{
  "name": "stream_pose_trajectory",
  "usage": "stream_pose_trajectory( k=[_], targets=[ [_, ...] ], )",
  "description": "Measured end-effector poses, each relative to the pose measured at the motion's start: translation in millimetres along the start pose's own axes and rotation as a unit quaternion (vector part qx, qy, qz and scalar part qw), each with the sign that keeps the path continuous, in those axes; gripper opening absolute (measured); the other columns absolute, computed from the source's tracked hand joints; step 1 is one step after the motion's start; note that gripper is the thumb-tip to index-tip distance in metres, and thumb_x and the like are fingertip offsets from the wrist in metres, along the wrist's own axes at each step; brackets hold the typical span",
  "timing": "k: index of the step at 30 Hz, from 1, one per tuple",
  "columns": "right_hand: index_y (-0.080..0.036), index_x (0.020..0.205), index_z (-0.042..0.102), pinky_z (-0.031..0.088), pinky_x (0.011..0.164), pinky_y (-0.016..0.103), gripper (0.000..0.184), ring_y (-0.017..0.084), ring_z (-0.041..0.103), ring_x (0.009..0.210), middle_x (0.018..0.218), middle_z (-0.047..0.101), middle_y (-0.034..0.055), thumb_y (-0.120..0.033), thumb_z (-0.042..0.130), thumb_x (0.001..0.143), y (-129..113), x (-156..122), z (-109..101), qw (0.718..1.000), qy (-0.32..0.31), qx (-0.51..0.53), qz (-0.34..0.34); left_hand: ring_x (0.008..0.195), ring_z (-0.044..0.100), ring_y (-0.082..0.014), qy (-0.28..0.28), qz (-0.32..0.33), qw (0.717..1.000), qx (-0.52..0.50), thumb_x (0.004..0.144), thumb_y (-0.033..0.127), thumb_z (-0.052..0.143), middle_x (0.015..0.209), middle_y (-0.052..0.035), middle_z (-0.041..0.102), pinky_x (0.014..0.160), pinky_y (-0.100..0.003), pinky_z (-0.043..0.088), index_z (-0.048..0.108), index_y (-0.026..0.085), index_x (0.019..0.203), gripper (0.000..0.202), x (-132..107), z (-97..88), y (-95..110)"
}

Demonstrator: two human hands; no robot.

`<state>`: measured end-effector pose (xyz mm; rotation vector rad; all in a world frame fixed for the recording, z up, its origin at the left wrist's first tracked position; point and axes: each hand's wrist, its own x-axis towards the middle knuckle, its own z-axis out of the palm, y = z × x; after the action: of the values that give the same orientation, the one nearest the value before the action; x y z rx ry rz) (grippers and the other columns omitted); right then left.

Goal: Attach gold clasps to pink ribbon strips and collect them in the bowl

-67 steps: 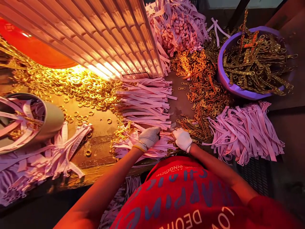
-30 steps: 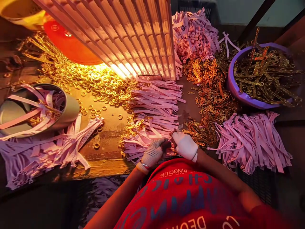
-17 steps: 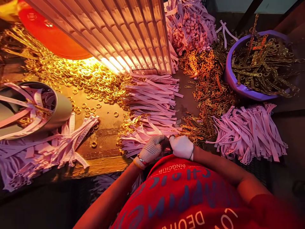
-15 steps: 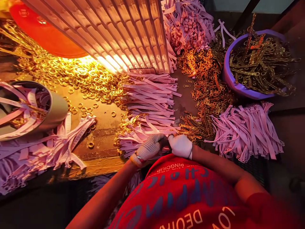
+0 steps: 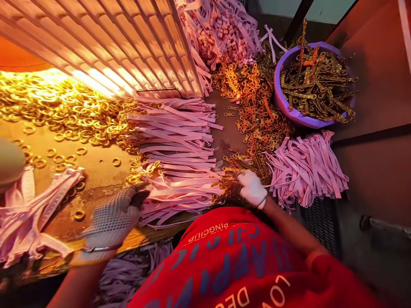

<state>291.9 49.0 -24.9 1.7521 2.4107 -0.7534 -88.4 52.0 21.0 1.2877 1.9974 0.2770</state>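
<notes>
Presently the left hand (image 5: 111, 216), gloved and blurred, sits with fingers curled at the near-left edge of the strips (image 5: 180, 141); whether it pinches one cannot be told. Just right of the strips, the right hand (image 5: 252, 188), knuckles up, presses its bent fingers into the clasps (image 5: 257, 124), grip hidden. Strips lie in the middle, rings (image 5: 73, 115) to the left and clasps to the right, likely so each hand draws from its own side without crossing.

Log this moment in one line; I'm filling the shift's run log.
left hand: at edge of strips, grip unclear | right hand: on clasps, grip unclear | rings: heaped beyond left hand | bowl: beyond clasps
</notes>
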Motion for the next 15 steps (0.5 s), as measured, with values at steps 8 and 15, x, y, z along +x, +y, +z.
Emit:
stream_pose_trajectory(
  k=[8,15],
  targets=[
    [-0.010,0.107,0.065,0.042,0.080,0.033,0.032,0.030,0.058,0.105,0.110,0.065,0.0190,-0.006,0.052,0.078,103.8,30.6,1.3,0.951,0.092,-0.136,0.263,0.037,0.044,-0.0080,-0.330,-0.172,0.730,-0.573,0.078,0.069,0.070,0.066,-0.0053,0.066,0.033,-0.018,0.032,0.065,0.008,0.116,0.071,-31.8,86.4,64.3],
    [-0.013,0.103,0.064,0.045,0.091,0.039,0.027,0.030,0.058,0.111,0.114,0.064,0.0208,-0.013,0.047,0.082,117.4,20.4,24.0,0.950,0.208,-0.051,0.227,0.046,0.056,-0.0087,-0.354,-0.181,0.734,-0.551,0.076,0.027,0.078,0.079,-0.0079,0.073,0.038,-0.015,0.038,0.066,0.011,0.115,0.044,-35.5,86.9,69.7]
  ],
)
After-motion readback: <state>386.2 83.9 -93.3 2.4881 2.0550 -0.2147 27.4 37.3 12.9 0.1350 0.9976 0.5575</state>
